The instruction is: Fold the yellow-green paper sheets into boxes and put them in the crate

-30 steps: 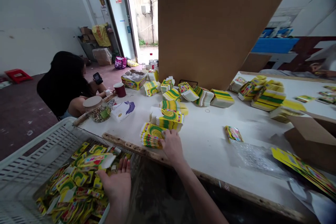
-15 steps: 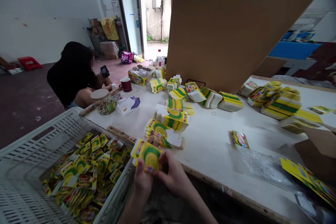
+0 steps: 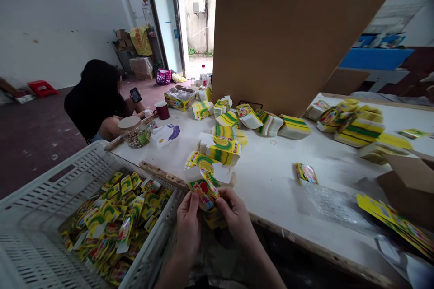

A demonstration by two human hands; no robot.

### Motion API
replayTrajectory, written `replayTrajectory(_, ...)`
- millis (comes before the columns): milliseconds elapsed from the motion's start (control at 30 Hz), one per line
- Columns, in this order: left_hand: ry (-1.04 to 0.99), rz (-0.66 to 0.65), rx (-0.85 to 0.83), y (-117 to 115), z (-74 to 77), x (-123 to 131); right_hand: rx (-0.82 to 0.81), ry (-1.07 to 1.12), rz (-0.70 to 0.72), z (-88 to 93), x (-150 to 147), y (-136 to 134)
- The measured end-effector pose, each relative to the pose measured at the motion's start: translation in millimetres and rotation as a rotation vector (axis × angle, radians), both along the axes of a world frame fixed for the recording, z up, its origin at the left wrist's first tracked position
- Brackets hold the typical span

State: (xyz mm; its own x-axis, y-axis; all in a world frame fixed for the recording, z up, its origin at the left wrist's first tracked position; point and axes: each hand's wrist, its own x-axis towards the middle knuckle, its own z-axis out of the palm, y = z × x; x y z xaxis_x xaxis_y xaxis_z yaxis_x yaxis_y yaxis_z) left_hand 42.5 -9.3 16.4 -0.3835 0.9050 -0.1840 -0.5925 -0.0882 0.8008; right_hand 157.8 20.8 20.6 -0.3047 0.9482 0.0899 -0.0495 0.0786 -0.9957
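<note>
My left hand [image 3: 189,223] is closed on the left side of a small flat yellow-and-green carton [image 3: 204,196] with a red fruit picture. The fingers of my right hand [image 3: 237,216] pinch its right side, where a narrow panel stands up at an angle. Both hands are just in front of the table's near edge. Right behind them on the table lie more flat cartons [image 3: 200,161], fanned out, and a thicker stack of cartons [image 3: 222,148]. To my left, a white plastic basket [image 3: 47,180] holds a heap of similar small cartons [image 3: 111,207].
A big cardboard sheet [image 3: 271,49] stands upright behind carton bundles [image 3: 294,126]. A lidded jar [image 3: 134,135], dark red mug [image 3: 162,110] and tissue pack [image 3: 165,136] are at left. Plastic wrap [image 3: 335,203] lies right. A seated person [image 3: 96,99] holds a phone.
The carton in my hands now shows its red picture side instead of the green swirl. My right hand has shifted right. A carton with a white flap now shows on the basket's heap.
</note>
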Motion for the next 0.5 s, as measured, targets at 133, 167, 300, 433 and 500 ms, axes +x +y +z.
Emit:
replayTrajectory(133, 0.001, -0.025, -0.041, -0.9, -2.7, 1.3, -0.009, -0.022, -0.028, 0.4, 8.9, 0.4)
replayTrajectory(167, 0.020, -0.048, -0.033, -0.7, -3.7, 0.4, 0.002, -0.040, -0.035, 1.4, 11.4, -0.1)
replayTrajectory(300, 0.136, -0.027, -0.038, 1.6, -7.4, -9.7, 0.104, -0.203, 0.025, 11.5, 23.9, -0.5)
replayTrajectory(433, 0.245, -0.029, -0.111, 4.5, -1.8, -35.2, 0.235, -0.429, 0.022, 25.4, 40.2, -2.2)
replayTrajectory(500, 0.319, -0.046, -0.106, 10.2, 0.6, -48.7, 0.328, -0.578, 0.040, 27.4, 46.3, -5.0)
